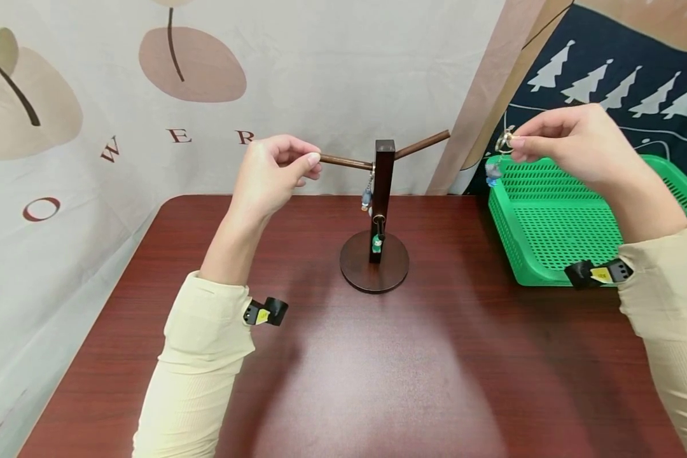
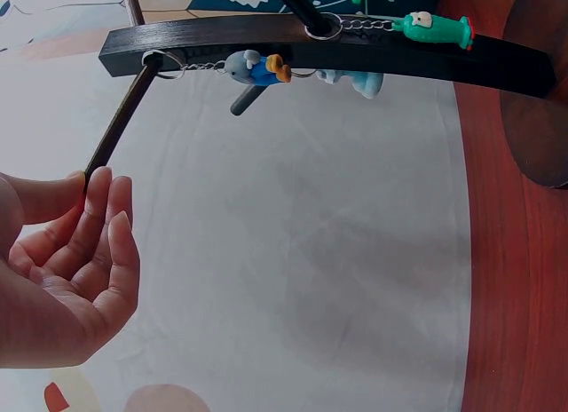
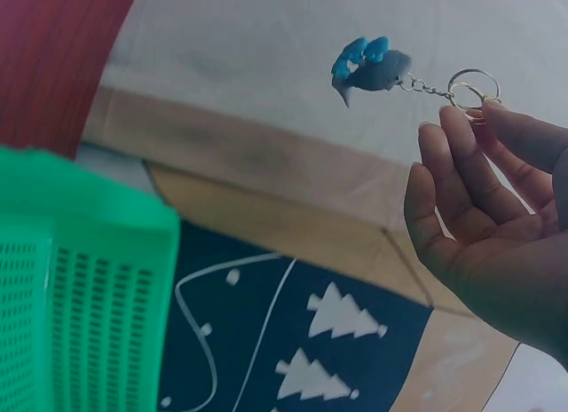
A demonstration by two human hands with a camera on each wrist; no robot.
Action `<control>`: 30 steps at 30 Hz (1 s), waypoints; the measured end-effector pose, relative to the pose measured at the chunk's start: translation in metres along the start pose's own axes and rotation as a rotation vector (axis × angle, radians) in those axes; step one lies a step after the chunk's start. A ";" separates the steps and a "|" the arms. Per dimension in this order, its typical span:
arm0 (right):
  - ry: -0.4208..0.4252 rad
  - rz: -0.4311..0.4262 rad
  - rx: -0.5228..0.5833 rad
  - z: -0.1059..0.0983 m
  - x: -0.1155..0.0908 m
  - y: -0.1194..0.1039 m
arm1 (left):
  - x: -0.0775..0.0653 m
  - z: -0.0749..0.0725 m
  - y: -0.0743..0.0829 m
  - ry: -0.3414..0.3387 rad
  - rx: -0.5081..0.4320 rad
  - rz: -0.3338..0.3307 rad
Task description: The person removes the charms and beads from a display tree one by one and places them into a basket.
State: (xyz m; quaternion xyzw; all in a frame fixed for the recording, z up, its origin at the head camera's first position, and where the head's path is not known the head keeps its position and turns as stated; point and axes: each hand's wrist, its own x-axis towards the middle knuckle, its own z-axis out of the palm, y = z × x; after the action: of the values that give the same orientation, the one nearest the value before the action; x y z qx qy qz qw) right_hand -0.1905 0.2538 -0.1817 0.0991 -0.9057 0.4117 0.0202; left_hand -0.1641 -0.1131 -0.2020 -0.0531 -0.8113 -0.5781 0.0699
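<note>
My left hand (image 1: pixel 270 173) pinches the outer end of a wooden peg (image 1: pixel 346 162) that sticks out left from a dark wooden stand (image 1: pixel 384 184) with a round base. A keychain with a grey-and-blue figure (image 2: pixel 257 67) hangs from that peg, close against the post. On the front peg hangs a keychain with a green figure (image 2: pixel 435 30); a light-blue figure (image 2: pixel 359 82) shows partly behind the post in the left wrist view. Right of the stand, my right hand (image 1: pixel 578 146) pinches the metal rings of a keychain whose grey-and-blue dolphin-like figure (image 3: pixel 377 72) dangles beside the basket's corner.
A green plastic basket (image 1: pixel 506 238) stands at the right of the brown table (image 1: pixel 298 381). Another peg (image 1: pixel 423 144) points back right from the post. Behind the table hangs a printed cloth (image 1: pixel 332 70).
</note>
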 end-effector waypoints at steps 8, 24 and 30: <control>0.035 0.098 -0.008 -0.015 0.000 0.022 | 0.000 -0.001 0.000 0.001 -0.005 0.001; 0.131 0.176 0.008 -0.041 -0.006 0.069 | 0.000 -0.001 0.000 0.003 -0.005 0.010; 0.143 0.162 0.011 -0.044 -0.011 0.083 | 0.000 -0.001 0.000 0.003 -0.004 0.007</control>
State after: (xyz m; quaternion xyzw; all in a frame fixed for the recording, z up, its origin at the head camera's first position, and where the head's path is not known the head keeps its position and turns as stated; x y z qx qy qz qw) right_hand -0.1981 0.3422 -0.2153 -0.0039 -0.9047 0.4230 0.0508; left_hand -0.1640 -0.1142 -0.2016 -0.0554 -0.8099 -0.5793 0.0730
